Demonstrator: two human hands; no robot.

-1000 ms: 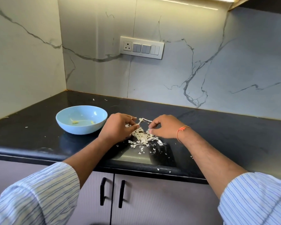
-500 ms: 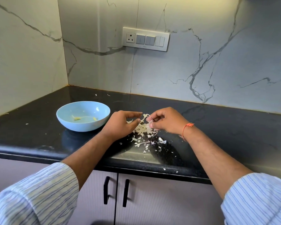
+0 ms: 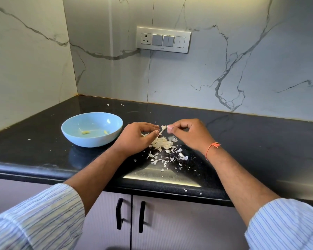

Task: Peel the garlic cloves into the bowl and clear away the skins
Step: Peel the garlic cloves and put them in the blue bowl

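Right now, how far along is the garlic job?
Done: a few peeled pieces lie in the blue bowl. In hand: the left hand and right hand both pinch a strip of skin stretched between them. Left: the pile of skins and scattered flakes on the counter are not yet cleared.

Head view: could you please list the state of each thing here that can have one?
left hand: pinching a strip of garlic skin
right hand: pinching a small pale piece, likely a clove
bowl: upright on the counter, a few yellowish pieces inside
skin pile: loose, scattered on the counter
cabinet doors: closed
wall socket: nothing plugged in
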